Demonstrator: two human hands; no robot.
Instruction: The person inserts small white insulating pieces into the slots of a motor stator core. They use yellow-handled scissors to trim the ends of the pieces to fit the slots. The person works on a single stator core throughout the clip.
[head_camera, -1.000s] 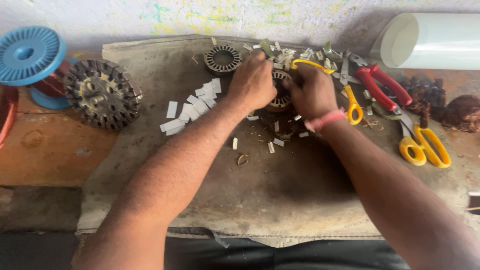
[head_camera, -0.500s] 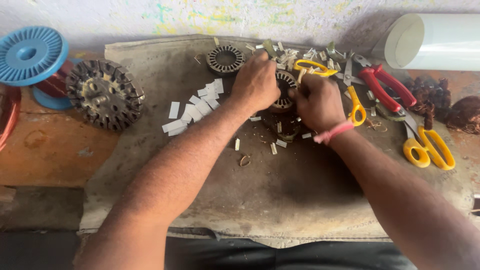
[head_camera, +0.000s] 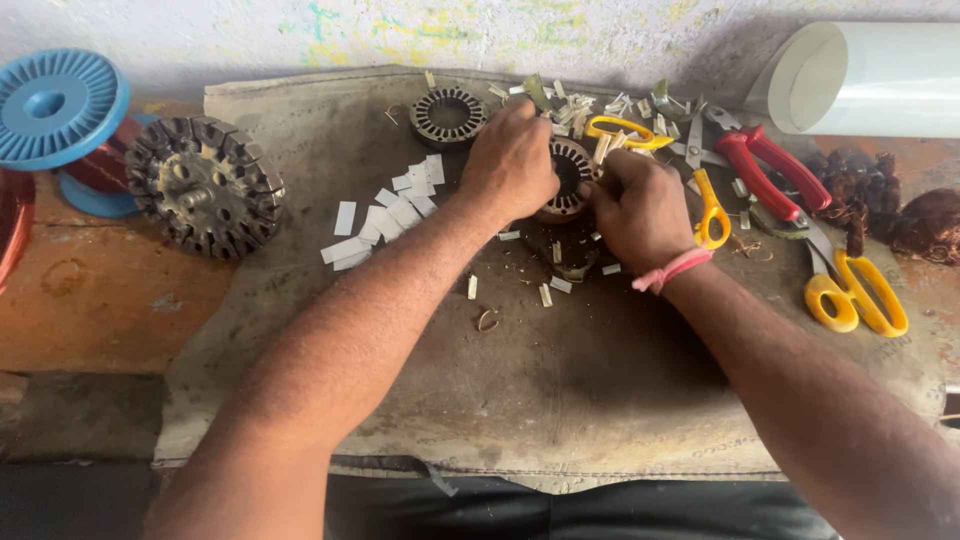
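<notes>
Metal stator ring (head_camera: 570, 175) | between hands | left hand (head_camera: 512, 162) gripping it | right hand (head_camera: 640, 208) pinching its rim

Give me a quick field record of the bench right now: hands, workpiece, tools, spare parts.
left hand: grips the small slotted stator core
right hand: touches the same core from its right side
work surface: grey cloth mat
paper strips: white pile left of the hands
tools: yellow-handled scissors, red-handled pliers
spare parts: second small core, large slotted core, blue spool
</notes>
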